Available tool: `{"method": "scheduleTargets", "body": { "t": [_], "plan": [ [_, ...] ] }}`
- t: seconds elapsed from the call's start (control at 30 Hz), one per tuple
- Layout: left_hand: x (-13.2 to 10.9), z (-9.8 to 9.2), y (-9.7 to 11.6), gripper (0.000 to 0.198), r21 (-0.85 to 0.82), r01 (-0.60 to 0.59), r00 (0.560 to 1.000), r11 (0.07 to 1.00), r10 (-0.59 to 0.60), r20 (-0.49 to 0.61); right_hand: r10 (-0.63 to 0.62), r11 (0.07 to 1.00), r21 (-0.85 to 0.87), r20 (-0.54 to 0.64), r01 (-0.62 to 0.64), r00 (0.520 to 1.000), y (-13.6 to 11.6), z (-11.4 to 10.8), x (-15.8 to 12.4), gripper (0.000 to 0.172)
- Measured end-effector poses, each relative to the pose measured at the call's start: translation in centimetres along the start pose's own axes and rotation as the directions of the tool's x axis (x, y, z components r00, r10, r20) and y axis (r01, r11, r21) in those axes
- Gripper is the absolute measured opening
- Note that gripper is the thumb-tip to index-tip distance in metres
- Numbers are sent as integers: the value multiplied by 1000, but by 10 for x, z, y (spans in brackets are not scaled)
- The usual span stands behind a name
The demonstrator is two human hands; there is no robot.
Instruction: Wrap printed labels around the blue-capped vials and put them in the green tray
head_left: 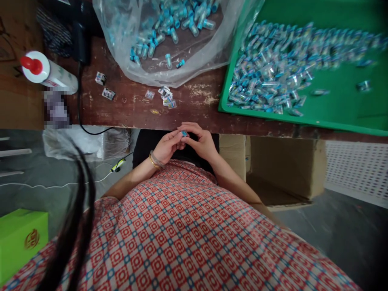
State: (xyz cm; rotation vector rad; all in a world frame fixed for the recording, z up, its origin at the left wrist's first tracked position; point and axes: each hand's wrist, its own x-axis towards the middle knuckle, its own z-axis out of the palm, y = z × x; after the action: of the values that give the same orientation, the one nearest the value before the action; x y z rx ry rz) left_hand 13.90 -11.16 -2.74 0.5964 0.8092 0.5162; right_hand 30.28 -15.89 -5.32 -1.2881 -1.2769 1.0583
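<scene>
Head view: left hand (167, 146) and right hand (202, 142) meet just below the wooden table edge (194, 121), fingertips of both pinching one small blue-capped vial (183, 133) between them. A green tray (333, 109) of similar vials lies to the right; a clear plastic bag (169, 40) of more sits ahead.

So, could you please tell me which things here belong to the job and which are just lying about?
In hand: blue-capped vial between left hand and right hand; bag of vials; green tray; labels.
Lying about: red-capped bottle; black cable; cardboard box; green box.
</scene>
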Motion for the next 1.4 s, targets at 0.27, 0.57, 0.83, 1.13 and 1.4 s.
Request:
{"method": "scheduleTargets", "body": {
  "t": [0.27, 0.57, 0.83, 1.13, 1.4],
  "plan": [
    [5, -5, -2, 44, 22, 92, 994, 995, -91, -64, 25, 983, -182, -53, -34, 998, 9, 8, -2, 24],
    [-2, -1, 4, 55, 53, -35, 999, 998, 35, 18, 19, 998, 55, -97, -14, 995, -7, 2, 3, 17],
    [-4, 0, 4, 57, 146, -100, 995, 984, 95, 42, 28, 997, 71, -159, -17, 987, -7, 5, 8, 27],
    [-2, -2, 2, 61, 140, -108, 994, 984, 106, 17, -10, 999, -37, -39, 9, 999, -9, -11, 10, 35],
    [1, -5, 5, 52, 295, -206, 968, 933, 239, -78, -93, 933, -355, -110, 48, 990, -15, -8, 6, 12]
  ]
}}
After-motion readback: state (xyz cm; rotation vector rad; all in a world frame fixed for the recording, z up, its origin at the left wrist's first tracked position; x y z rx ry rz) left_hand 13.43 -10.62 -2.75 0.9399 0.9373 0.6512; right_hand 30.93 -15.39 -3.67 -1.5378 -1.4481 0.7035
